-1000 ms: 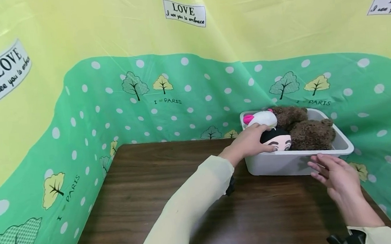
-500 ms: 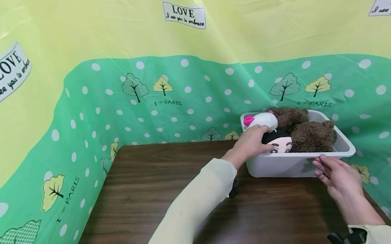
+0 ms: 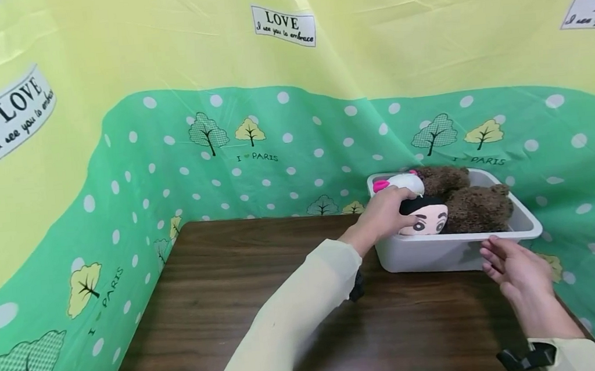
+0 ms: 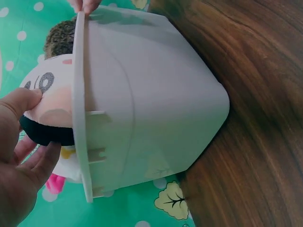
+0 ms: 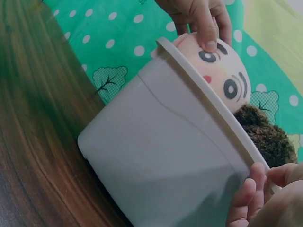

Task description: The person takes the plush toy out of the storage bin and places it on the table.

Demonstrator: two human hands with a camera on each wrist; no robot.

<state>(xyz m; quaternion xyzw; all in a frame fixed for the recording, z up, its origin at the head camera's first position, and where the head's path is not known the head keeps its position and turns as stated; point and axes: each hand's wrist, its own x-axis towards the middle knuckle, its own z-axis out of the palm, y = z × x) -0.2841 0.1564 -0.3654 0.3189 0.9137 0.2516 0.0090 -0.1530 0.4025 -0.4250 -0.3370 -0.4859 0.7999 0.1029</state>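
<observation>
My left hand [image 3: 387,212] grips a plush doll [image 3: 425,220] with a pink face and black hair by its head. The thumb lies on the doll's face in the left wrist view, and its fingers lie on the black hair. The doll sits at the front left of a light grey plastic bin [image 3: 434,254], its face above the rim. At the bin's front right, my right hand [image 3: 522,272] pinches the rim between thumb and fingers, clearer in the right wrist view. The doll's lower part is hidden inside the bin.
Behind the doll lies a white plush toy [image 3: 404,184] with pink parts. Two brown curly plush toys, one at the front [image 3: 480,209] and one at the back [image 3: 441,180], fill the bin's right side. A green and yellow cloth [image 3: 276,175] backs the dark wooden table [image 3: 221,284].
The doll's head has risen and turned a little, so more of its face shows. My right hand has come slightly right onto the bin's rim. The other plush toys stay in place.
</observation>
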